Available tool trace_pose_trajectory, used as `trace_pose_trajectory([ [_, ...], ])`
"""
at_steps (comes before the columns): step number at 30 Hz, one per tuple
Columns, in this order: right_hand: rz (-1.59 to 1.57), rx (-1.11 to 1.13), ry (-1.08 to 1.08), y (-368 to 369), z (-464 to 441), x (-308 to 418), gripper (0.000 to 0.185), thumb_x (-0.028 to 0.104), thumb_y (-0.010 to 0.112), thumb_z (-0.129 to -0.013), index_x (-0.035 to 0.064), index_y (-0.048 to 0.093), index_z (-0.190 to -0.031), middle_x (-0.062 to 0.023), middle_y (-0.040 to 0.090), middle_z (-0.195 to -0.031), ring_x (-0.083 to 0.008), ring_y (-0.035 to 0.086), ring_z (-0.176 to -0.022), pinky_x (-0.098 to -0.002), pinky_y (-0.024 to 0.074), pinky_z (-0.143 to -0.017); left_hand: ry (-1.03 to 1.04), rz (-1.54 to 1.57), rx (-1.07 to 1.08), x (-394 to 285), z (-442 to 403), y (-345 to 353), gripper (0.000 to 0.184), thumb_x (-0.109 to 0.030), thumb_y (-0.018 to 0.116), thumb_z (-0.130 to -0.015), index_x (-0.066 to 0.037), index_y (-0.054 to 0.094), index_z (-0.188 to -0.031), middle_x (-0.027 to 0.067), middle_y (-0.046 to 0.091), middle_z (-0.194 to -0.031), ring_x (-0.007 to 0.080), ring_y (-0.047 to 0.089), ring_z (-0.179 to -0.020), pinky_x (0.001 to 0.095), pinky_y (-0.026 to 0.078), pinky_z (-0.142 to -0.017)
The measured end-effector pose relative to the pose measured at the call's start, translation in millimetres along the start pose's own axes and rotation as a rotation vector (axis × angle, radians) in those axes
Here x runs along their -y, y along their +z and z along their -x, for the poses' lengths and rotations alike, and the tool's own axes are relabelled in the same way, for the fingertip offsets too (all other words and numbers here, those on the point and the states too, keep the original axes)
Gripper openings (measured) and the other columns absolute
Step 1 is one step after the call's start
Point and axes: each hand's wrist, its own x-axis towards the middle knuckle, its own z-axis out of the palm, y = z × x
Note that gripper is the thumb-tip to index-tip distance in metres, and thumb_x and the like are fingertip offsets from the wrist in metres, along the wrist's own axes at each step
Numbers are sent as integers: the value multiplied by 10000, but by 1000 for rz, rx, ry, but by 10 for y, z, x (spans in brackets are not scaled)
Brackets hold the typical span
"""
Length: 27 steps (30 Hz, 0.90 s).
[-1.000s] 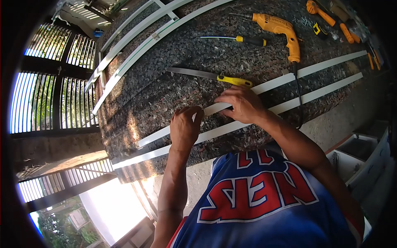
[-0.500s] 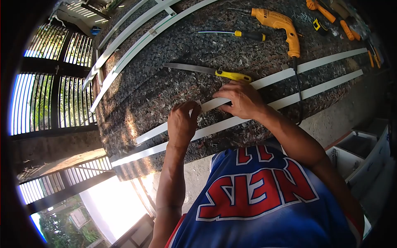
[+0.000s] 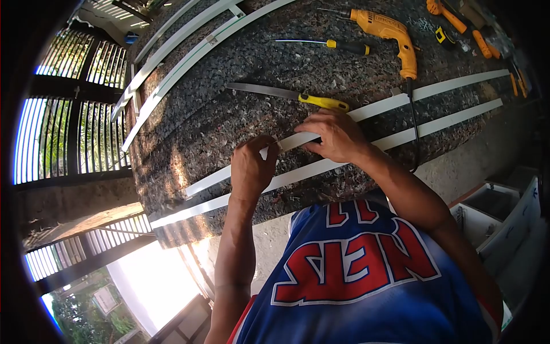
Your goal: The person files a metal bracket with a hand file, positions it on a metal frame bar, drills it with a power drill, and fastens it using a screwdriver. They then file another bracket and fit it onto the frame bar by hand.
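A long white strip crosses the dark speckled tabletop in front of me. My left hand has its fingers curled over this strip, left of its middle; what its fingertips press there is too small to make out. A short way to the right, my right hand grips the same strip, thumb on the near side and fingers on the far side. Nearer to me lies a second white strip, roughly parallel and passing beneath my wrists. Just beyond my right fingers rests a file with a yellow handle.
A screwdriver and an orange power drill lie farther back; the drill's cord crosses both strips. A tape measure and orange-handled tools sit at back right. White framing pieces occupy the far left.
Both hands keep nearly the same places on the strip. The view has shifted very slightly; the tools lie where they were.
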Motion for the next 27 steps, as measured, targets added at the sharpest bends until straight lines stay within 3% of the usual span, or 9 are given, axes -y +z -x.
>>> trace_pose_trajectory([
  [3,0,8,11,-6,-5,11,356,242,777,-779,117,728,-1109,-58,687,-998,-272,655,-1008,-402,503,-918,-34,-48,9,-28,-8,-2,140,-144,669,-877,-36,754,-909,154,747,-926,310,738,-903,375,565,-807],
  [6,8,-12,-3,0,3,7,353,244,777,-780,115,729,-1105,-58,688,-996,-271,657,-1004,-403,505,-916,22,10,-71,14,3,39,151,-173,661,-872,-51,748,-893,177,725,-856,368,706,-791,433,550,-741],
  [27,21,38,23,-25,-5,16,372,246,794,-771,128,729,-1118,-42,709,-1092,-257,660,-1048,-387,513,-925,71,-60,-143,25,72,132,124,-145,643,-894,-45,716,-896,157,710,-886,382,669,-814,456,530,-749],
])
